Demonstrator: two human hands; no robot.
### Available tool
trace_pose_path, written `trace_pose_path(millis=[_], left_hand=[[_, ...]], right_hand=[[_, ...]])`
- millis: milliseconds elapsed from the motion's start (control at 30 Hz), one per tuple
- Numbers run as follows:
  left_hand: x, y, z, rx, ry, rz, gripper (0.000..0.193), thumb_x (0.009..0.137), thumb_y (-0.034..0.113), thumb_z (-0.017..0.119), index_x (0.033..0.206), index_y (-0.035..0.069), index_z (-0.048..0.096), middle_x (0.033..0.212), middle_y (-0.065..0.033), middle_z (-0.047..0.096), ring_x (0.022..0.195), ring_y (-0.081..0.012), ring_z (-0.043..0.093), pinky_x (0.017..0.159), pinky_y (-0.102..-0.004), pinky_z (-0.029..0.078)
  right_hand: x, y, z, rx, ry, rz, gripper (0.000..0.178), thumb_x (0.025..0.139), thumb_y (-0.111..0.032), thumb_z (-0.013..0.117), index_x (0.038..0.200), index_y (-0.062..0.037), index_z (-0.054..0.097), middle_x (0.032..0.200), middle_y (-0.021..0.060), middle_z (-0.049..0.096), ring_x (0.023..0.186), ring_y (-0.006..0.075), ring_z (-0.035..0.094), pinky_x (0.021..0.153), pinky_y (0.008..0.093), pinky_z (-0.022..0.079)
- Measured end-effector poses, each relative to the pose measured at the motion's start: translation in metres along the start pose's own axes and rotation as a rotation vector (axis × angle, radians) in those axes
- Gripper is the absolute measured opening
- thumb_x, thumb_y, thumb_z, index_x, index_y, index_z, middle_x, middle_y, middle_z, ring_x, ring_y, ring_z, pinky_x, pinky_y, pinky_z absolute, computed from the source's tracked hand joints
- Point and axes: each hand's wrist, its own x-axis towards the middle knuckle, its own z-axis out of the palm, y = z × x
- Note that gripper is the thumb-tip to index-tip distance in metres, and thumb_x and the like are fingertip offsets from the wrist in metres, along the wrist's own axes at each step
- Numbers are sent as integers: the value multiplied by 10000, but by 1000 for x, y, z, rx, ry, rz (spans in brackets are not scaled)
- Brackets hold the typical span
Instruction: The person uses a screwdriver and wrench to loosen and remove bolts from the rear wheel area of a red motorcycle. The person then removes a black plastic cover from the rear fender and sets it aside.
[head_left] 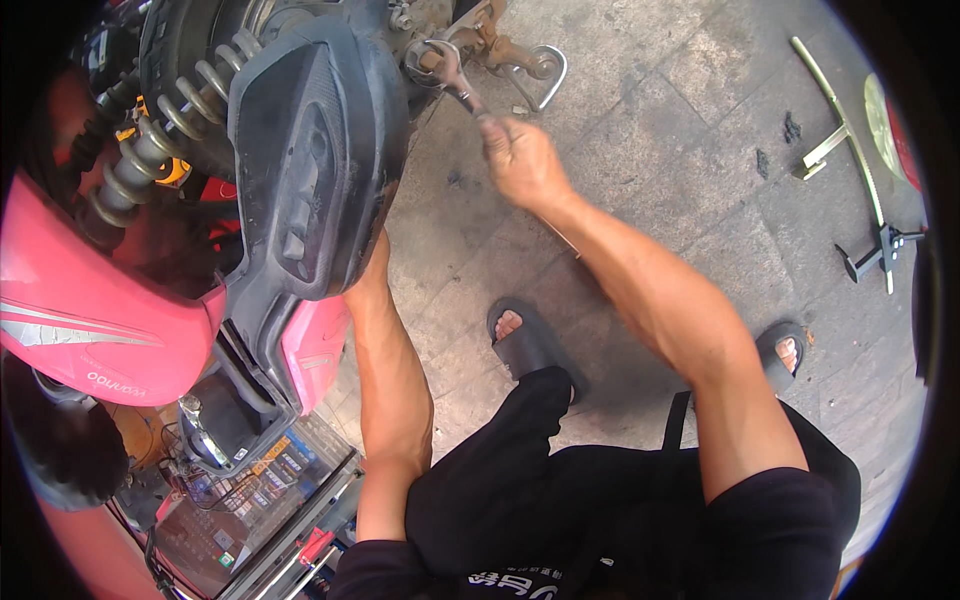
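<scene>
My right hand (pixel 527 162) is closed round the handle of a metal open-end wrench (pixel 452 78). The wrench's jaw sits round a rusty nut (pixel 431 61) at the scooter's axle. A large black plastic cover (pixel 310 150) hides the fingers of my left hand. Only my left wrist (pixel 370 278) and forearm show, reaching up behind that cover's lower edge. Left of the cover, the scooter's coil spring shock absorber (pixel 158 140) slants beside the tyre (pixel 170 60). Pink body panels (pixel 90 310) lie below the spring.
A metal stand (pixel 553 75) juts out beyond the wrench. On the paved floor (pixel 640 120) at the right lies a long metal bar with brackets (pixel 850 150). A glass-topped case (pixel 270 500) with small boxes stands at the lower left. My sandalled feet (pixel 520 340) are below my arms.
</scene>
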Motion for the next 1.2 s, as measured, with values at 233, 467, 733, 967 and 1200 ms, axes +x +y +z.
trace_pose_path(millis=[233,467,733,967,1200], left_hand=[[2,-27,1,-287,65,226,213,956,102,582,1076,-47,674,1003,-126,681,868,-166,610,730,-317,489],[-3,-41,-7,-600,-188,-229,242,964,112,566,1133,-40,649,1071,-122,660,909,-194,601,781,-340,497],[-23,-41,0,-517,-70,-116,212,943,92,587,1089,-43,660,1033,-141,672,864,-227,624,740,-350,506],[-27,-11,-2,-119,329,456,187,923,74,605,1051,-45,670,999,-157,683,824,-256,644,705,-358,514],[-1,-1,15,4,414,610,130,881,41,635,957,-51,686,896,-176,698,753,-296,666,632,-367,511]], right_hand=[[-54,-103,84,1244,-105,520,664,997,-608,301,604,-101,470,539,12,445,477,132,391,452,321,329],[-59,-124,47,1348,-292,718,560,992,-630,276,741,-150,419,577,-22,321,520,116,297,502,286,280],[-60,-144,52,1433,-319,696,502,1012,-591,262,872,-155,466,704,-9,404,550,125,355,545,284,380],[-111,-145,64,1526,-202,767,592,946,-701,307,846,-141,470,578,-33,305,478,127,298,496,272,319],[-52,-37,-78,-310,-108,-57,629,988,-588,367,681,-65,533,546,137,520,528,274,579,539,465,483]])
